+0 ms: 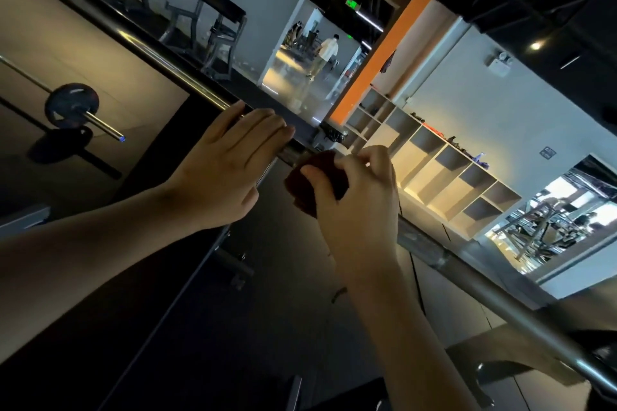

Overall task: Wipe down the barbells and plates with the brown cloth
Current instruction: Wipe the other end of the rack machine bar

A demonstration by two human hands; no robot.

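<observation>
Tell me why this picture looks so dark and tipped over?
Head view: the camera is tilted, so the bar slants across the frame. Head view: the near part is dim, so the brown cloth in the right hand looks almost black, while the doorway and window glare bright.

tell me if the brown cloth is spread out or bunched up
Bunched up: the brown cloth is a tight wad gripped by the right hand, held against the barbell.
</observation>
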